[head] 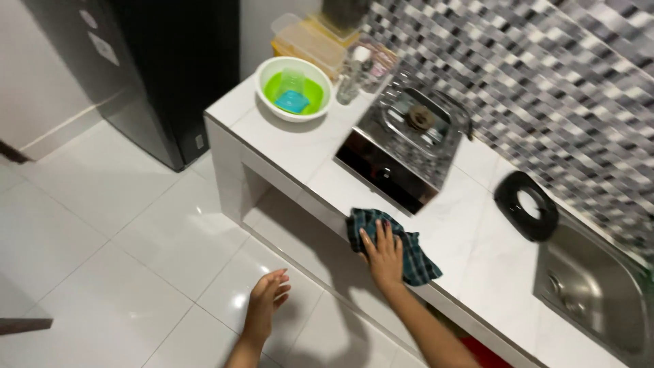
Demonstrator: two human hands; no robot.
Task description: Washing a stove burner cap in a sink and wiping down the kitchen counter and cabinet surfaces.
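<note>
My right hand (383,253) lies flat, fingers spread, on a dark green checked cloth (415,262) at the front edge of the white tiled counter (293,146). The cloth hangs slightly over that edge. My left hand (267,294) hovers lower, over the white floor in front of the counter, fingers loosely curled and holding nothing. A single-burner gas stove (405,146) with a steel top sits just behind the cloth.
A white bowl with a green inside and a clear cup (293,88) stands at the counter's far left end. Jars and plastic boxes (340,51) sit behind it. A black ring (526,204) lies beside the steel sink (596,286). A black fridge (170,68) stands left.
</note>
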